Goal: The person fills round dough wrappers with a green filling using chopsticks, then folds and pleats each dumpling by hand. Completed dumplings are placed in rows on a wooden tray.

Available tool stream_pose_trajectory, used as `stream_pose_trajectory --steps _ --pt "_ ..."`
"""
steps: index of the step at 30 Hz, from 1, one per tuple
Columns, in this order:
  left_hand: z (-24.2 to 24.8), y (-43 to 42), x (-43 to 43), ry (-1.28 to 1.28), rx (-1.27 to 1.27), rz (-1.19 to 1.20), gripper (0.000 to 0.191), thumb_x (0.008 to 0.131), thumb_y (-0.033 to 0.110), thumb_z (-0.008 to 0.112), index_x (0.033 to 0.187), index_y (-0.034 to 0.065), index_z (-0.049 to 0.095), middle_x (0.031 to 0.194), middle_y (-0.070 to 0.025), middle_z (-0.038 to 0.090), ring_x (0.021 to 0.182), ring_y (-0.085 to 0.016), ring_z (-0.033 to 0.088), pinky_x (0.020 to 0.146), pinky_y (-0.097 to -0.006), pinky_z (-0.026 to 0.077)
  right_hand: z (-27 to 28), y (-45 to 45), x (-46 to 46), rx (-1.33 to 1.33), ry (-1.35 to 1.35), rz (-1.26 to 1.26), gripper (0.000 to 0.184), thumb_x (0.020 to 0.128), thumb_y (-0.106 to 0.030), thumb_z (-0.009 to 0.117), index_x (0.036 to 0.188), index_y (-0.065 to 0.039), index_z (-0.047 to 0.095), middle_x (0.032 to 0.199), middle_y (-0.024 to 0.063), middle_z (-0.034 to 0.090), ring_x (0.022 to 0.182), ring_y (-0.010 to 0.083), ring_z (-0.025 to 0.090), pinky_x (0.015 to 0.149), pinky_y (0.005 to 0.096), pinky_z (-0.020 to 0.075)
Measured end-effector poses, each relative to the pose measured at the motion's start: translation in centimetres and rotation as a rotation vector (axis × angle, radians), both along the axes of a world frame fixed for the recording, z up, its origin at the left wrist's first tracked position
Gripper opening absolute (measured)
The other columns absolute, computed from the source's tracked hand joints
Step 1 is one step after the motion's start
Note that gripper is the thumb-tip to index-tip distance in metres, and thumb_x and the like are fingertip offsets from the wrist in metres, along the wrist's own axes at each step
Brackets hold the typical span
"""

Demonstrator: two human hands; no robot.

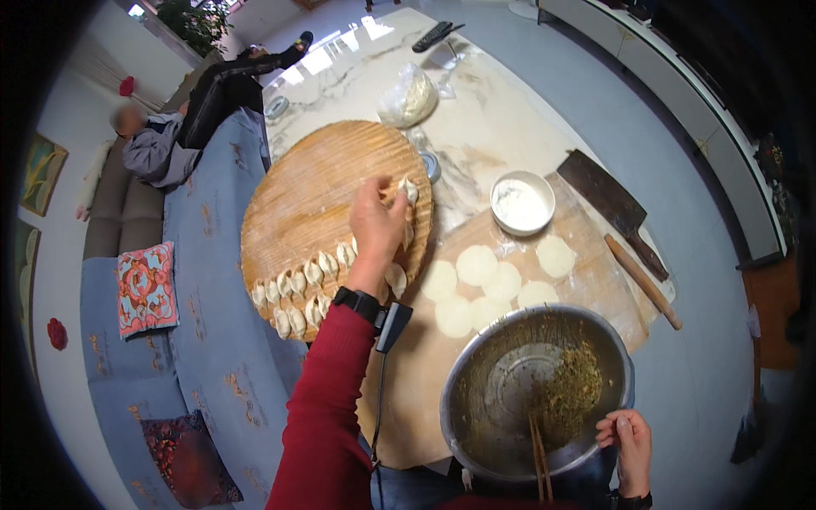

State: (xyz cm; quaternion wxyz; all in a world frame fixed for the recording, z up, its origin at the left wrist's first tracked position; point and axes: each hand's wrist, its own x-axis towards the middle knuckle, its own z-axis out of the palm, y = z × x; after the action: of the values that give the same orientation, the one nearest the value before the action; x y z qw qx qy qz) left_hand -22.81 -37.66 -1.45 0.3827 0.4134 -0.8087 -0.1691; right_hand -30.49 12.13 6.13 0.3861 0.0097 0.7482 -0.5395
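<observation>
My left hand (377,220) is over the round wooden board (319,172), its fingers apart. A folded dumpling (408,190) lies right beside the thumb, close to the board's right edge. Rows of raw dumplings (313,273) line the near side of the board; my wrist and forearm hide some of them. At the lower right, my right hand (628,440) hovers by the rim of a large steel bowl (497,382), its fingers loosely bent with nothing seen in them. Minced filling (577,389) is heaped on the bowl's right side, and wooden chopsticks (539,456) lean in it.
Round dough wrappers (477,265) lie on a floured wooden board (408,408). Around it are a bowl of flour (523,203), a cleaver (605,194) and a rolling pin (642,280). A plastic bag (409,99) sits farther back. On the sofa (223,306) a person (166,140) reclines.
</observation>
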Motion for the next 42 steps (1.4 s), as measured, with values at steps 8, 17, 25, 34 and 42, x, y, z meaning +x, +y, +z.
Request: stream_pose_trajectory --steps 8,17,25,34,42 --pt "-2.2 12.8 8.5 -0.274 0.346 -0.552 0.013 0.082 0.007 0.065 0.093 0.0005 0.066 0.088 -0.0165 0.066 0.083 -0.031 0.066 0.076 -0.038 0.053 -1.7 5.0 1.9 0.212 1.152 0.75 0.035 0.072 0.008 0.063 0.104 -0.006 0.065 0.113 0.0146 0.061 0.108 0.0379 0.055 0.094 0.0456 0.0456" --pt "-6.8 16.1 8.7 -0.398 -0.152 -0.549 0.029 0.083 0.013 0.066 0.11 0.0054 0.061 0.114 -0.0114 0.059 0.106 -0.032 0.054 0.09 -0.041 0.044 -4.2 3.5 6.4 -0.056 1.297 1.302 0.044 0.076 -0.028 0.072 0.118 -0.022 0.061 0.135 -0.0001 0.051 0.124 0.0209 0.047 0.106 0.0486 0.0352" --pt "-6.4 18.5 14.5 -0.451 -0.155 -0.501 0.025 0.085 0.013 0.062 0.109 0.0052 0.064 0.113 -0.0114 0.064 0.104 -0.033 0.058 0.086 -0.042 0.047 -1.1 1.0 4.7 -0.204 1.091 0.795 0.022 0.073 -0.028 0.067 0.069 -0.009 0.056 0.098 0.0074 0.066 0.094 0.0275 0.057 0.081 0.0402 0.0456" --pt "-5.9 19.9 18.0 -0.324 0.127 -0.176 0.023 0.078 0.013 0.069 0.099 0.0049 0.061 0.098 -0.0146 0.062 0.091 -0.034 0.06 0.08 -0.0413 0.049 2.1 4.5 1.7 -0.312 0.618 0.2 0.054 0.101 -0.053 0.029 0.085 -0.004 0.046 0.094 0.0176 0.063 0.082 0.019 0.058 0.083 0.034 0.0473" --pt "-6.4 19.3 16.1 -0.52 0.365 -0.024 0.03 0.069 0.012 0.073 0.096 0.003 0.064 0.092 -0.0159 0.065 0.083 -0.033 0.064 0.074 -0.0404 0.051 2.0 2.4 1.9 -0.263 0.63 0.268 0.049 0.103 -0.04 0.038 0.082 0.0 0.058 0.097 0.0142 0.065 0.091 0.0192 0.061 0.085 0.0322 0.0473"
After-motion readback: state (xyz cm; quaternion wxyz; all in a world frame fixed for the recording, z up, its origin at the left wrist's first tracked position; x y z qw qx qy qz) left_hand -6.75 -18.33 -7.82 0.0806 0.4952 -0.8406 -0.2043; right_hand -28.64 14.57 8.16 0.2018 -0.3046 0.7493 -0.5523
